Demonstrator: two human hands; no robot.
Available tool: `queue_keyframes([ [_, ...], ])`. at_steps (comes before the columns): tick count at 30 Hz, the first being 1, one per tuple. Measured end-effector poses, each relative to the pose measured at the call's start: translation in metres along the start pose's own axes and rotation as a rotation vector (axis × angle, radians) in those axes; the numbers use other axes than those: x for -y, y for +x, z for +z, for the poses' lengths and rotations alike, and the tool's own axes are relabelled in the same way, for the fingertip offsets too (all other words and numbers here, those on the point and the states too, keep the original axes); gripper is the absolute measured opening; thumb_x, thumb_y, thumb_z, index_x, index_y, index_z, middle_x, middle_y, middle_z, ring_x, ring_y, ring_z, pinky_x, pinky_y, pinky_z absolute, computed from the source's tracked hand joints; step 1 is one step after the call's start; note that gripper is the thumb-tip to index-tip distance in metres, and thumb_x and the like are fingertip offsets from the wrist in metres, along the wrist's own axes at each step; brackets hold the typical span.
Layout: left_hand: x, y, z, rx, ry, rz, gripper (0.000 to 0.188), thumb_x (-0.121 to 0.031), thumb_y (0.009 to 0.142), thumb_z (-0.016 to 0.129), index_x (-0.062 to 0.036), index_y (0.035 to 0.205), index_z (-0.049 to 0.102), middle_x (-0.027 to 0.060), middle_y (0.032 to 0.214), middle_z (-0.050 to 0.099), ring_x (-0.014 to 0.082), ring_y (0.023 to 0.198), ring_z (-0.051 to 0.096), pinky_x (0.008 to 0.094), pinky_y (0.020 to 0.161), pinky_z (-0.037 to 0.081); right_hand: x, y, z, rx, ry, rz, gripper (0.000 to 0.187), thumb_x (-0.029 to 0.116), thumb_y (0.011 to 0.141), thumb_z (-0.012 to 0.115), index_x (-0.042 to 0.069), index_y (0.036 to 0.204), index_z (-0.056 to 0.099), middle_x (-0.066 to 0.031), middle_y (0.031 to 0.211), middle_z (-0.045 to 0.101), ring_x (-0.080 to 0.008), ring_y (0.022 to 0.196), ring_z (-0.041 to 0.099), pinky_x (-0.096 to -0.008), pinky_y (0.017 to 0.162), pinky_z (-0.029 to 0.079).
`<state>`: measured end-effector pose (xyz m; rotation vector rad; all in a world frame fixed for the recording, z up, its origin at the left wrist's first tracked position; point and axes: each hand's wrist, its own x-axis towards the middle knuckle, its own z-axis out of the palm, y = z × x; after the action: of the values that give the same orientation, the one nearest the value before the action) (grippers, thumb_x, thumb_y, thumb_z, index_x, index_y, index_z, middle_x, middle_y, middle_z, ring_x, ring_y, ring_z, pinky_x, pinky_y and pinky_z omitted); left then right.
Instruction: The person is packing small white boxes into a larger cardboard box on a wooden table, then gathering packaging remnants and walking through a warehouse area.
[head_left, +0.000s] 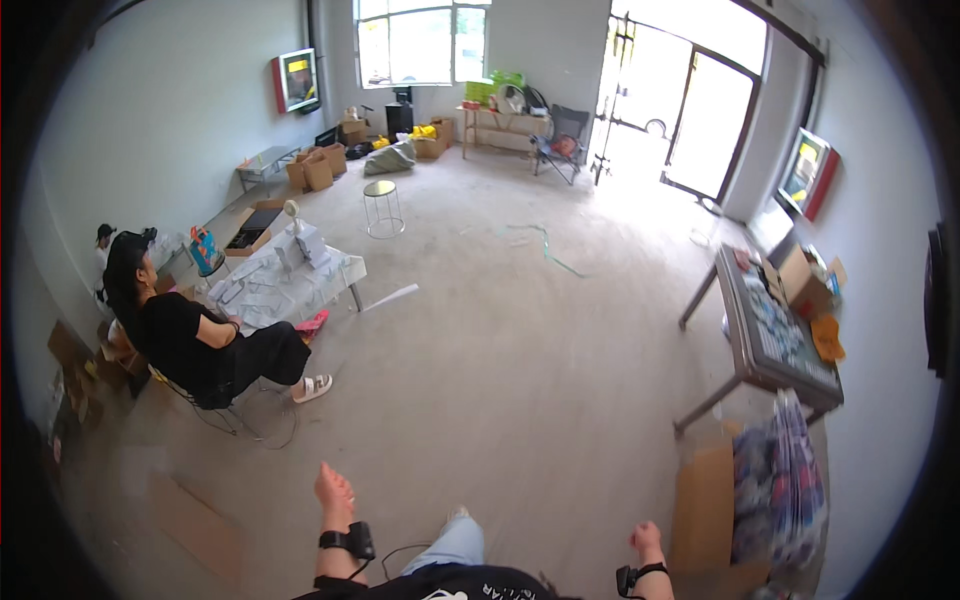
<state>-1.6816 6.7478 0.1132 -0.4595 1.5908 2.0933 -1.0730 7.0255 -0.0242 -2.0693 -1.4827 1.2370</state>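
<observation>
My left hand hangs in front of me over the bare floor, its fingers curled in a loose fist with nothing showing in it. A black device is strapped to that wrist. Off to the right, my right hand is also curled closed, nothing visible in it, with a similar black wrist strap. Neither hand touches anything. Nearest to the right hand stands a cardboard box beside plastic-wrapped packs. One foot in light blue trousers shows below me.
A person in black sits at left by a table with a white cover. A round stool stands beyond. At right is a dark-framed table with goods on it. Flat cardboard lies lower left; a glass door stands far right.
</observation>
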Motion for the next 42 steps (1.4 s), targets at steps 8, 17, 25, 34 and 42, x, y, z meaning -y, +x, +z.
queue_keyframes([
  [8,0.036,0.157,0.169,-0.186,-0.088,-0.061,0.045,-0.045,0.085,0.042,-0.0203,0.058,0.017,-0.0047,0.05,0.013,0.0088,0.039,0.013,0.0272,0.037,0.008,0.173,0.22,0.047,0.108,0.07,-0.116,0.008,0.007,0.08,0.047,0.0,0.081,0.05,-0.0109,0.058,0.056,-0.0206,0.051,0.058,-0.0323,0.046,0.048],
  [17,0.005,0.229,0.572,0.164,0.109,-0.075,0.039,-0.036,0.088,0.043,-0.0187,0.061,0.022,-0.0039,0.049,0.02,0.009,0.037,0.018,0.0261,0.036,0.013,0.12,0.331,0.118,0.226,-0.475,-0.099,0.024,0.022,0.08,0.048,0.003,0.09,0.059,-0.0154,0.082,0.061,-0.0302,0.076,0.059,-0.0415,0.063,0.047],
  [25,0.039,0.359,0.747,0.158,0.011,-0.208,0.043,-0.047,0.087,0.042,-0.0171,0.06,0.029,-0.0017,0.047,0.029,0.0098,0.034,0.026,0.0246,0.033,0.018,0.305,0.593,0.113,0.205,-0.923,-0.444,0.019,0.021,0.074,0.051,0.005,0.071,0.061,-0.0116,0.069,0.061,-0.0282,0.068,0.06,-0.0418,0.06,0.047],
  [34,0.005,0.488,0.842,0.08,-0.41,-0.254,0.035,-0.046,0.086,0.039,-0.0127,0.087,0.051,0.003,0.067,0.05,0.0172,0.057,0.047,0.0338,0.05,0.038,0.72,0.902,0.139,0.01,-0.171,-0.466,0.02,0.016,0.08,0.048,0.001,0.077,0.06,-0.0092,0.057,0.059,-0.0156,0.049,0.056,-0.0296,0.047,0.046],
  [42,-0.014,0.683,0.973,0.083,-0.349,-0.092,0.032,-0.044,0.086,0.047,-0.0129,0.086,0.051,0.0021,0.07,0.052,0.0163,0.062,0.051,0.0296,0.051,0.039,0.773,0.978,0.255,0.238,-0.54,-0.096,0.023,0.021,0.076,0.048,0.005,0.071,0.064,-0.0126,0.067,0.063,-0.0275,0.069,0.063,-0.0361,0.064,0.05],
])
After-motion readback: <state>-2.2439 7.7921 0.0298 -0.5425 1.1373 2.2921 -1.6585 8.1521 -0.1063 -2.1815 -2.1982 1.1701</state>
